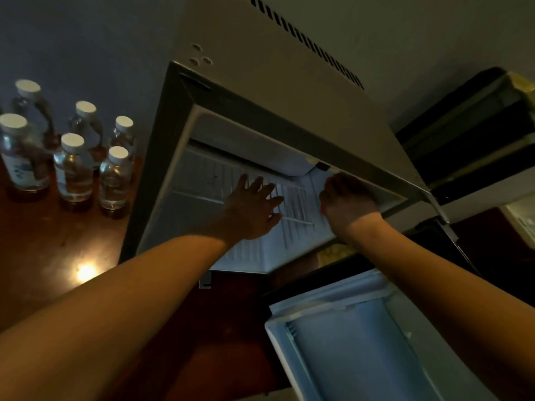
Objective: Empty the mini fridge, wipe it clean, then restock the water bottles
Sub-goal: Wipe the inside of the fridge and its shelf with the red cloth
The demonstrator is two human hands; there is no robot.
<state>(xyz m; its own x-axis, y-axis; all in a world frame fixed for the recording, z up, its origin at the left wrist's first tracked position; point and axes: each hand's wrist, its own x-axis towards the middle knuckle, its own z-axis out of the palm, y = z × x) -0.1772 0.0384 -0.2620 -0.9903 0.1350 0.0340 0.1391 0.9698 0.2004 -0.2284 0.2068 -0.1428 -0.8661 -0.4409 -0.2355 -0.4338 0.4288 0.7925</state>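
While both hands inside fridge (289, 91), six bottles (75, 166) leftward.

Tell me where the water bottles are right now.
In the head view, six water bottles stand upright in a cluster on the wooden floor, at the left of the picture beside the open mini fridge, outside it.
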